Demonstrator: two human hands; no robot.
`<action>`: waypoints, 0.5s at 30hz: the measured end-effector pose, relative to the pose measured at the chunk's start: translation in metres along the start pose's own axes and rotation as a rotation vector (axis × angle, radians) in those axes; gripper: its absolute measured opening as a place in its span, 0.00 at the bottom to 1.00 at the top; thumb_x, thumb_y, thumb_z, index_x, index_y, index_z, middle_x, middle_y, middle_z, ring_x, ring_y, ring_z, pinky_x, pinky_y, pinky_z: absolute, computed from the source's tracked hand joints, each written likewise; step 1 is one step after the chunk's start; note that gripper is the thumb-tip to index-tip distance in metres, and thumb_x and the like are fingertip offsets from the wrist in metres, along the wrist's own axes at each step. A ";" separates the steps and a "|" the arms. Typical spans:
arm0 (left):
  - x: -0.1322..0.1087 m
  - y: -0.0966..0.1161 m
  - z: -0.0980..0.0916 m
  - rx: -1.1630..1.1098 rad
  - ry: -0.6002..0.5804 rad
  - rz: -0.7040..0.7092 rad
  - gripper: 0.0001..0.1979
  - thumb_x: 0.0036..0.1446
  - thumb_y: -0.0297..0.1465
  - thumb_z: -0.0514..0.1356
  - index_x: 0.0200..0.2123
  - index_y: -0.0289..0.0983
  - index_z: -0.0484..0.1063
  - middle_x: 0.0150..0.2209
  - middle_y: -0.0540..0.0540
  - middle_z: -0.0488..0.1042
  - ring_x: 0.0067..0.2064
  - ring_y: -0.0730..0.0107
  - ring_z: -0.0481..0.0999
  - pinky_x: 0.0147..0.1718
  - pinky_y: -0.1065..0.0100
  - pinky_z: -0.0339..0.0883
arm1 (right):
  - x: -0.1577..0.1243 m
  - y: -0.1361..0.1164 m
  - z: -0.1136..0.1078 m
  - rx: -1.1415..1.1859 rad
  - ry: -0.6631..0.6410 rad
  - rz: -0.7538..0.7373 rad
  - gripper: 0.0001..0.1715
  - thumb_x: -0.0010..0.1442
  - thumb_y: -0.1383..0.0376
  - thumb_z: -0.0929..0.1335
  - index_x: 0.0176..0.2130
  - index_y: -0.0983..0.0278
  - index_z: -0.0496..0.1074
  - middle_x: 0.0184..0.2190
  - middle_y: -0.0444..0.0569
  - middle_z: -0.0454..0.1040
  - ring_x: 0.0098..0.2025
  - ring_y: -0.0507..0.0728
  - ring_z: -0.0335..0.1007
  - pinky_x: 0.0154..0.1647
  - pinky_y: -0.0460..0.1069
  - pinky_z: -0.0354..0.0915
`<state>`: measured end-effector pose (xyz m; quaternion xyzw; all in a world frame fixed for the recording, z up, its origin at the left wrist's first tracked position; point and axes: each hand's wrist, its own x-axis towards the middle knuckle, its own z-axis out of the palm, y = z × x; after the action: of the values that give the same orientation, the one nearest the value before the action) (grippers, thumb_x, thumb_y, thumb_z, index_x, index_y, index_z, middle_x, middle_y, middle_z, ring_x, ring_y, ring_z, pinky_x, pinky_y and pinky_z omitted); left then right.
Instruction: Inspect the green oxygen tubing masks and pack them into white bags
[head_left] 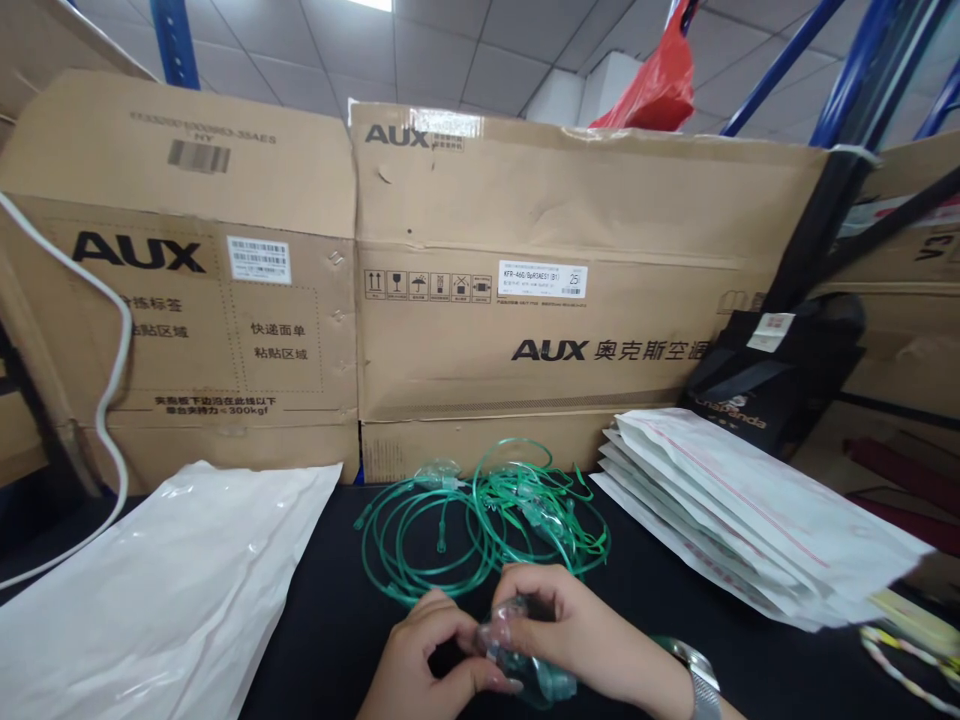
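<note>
Near the front edge of the view, a clear, green-tinted oxygen mask (553, 684) is held low over the black table. My right hand (574, 630) is closed round its upper part, thumb and fingers pinching the soft plastic. My left hand (431, 655) pinches the same mask from the left side, with thumb and forefinger at its edge. Part of the mask is hidden behind my fingers. Just beyond my hands lie coiled green oxygen tubing (420, 568) and a tangled heap of green tubes with clear mask parts (536, 510).
A large white plastic bag (165, 590) lies at left; a stack of white packages (750, 510) stands at right. Tall cardboard boxes (450, 370) wall off the back. A black bag (750, 370) leans behind the stack. A white cable (116, 400) hangs at far left.
</note>
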<state>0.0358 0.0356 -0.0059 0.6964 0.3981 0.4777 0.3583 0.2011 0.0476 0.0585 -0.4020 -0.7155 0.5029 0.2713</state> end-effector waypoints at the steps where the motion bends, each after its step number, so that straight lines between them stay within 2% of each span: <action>1: 0.000 0.000 -0.001 0.007 0.022 0.025 0.08 0.40 0.31 0.65 0.18 0.35 0.68 0.21 0.51 0.66 0.27 0.69 0.66 0.29 0.70 0.59 | 0.000 0.000 0.001 -0.003 0.017 -0.009 0.14 0.48 0.57 0.68 0.26 0.66 0.67 0.22 0.42 0.63 0.26 0.49 0.56 0.28 0.45 0.54; 4: 0.000 0.001 -0.003 0.046 0.076 0.114 0.08 0.45 0.32 0.62 0.20 0.36 0.67 0.22 0.51 0.66 0.29 0.69 0.66 0.29 0.70 0.58 | 0.000 0.001 0.002 0.020 -0.015 0.001 0.15 0.50 0.55 0.66 0.26 0.66 0.65 0.22 0.42 0.63 0.26 0.49 0.55 0.28 0.45 0.54; 8: -0.001 -0.002 -0.005 0.085 0.058 0.228 0.07 0.48 0.33 0.60 0.22 0.38 0.66 0.23 0.51 0.66 0.29 0.69 0.65 0.29 0.70 0.57 | 0.001 0.005 0.003 0.075 -0.068 0.011 0.16 0.51 0.55 0.65 0.26 0.66 0.63 0.22 0.41 0.61 0.25 0.48 0.53 0.26 0.44 0.52; 15: -0.002 -0.005 -0.003 0.067 0.033 0.240 0.07 0.50 0.34 0.58 0.23 0.38 0.65 0.23 0.51 0.65 0.29 0.70 0.64 0.29 0.70 0.56 | 0.001 0.009 0.006 0.194 -0.114 0.003 0.16 0.51 0.56 0.66 0.27 0.68 0.64 0.23 0.43 0.63 0.25 0.48 0.55 0.27 0.44 0.52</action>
<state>0.0314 0.0359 -0.0100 0.7427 0.3335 0.5148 0.2685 0.1985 0.0470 0.0479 -0.3459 -0.6770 0.5922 0.2670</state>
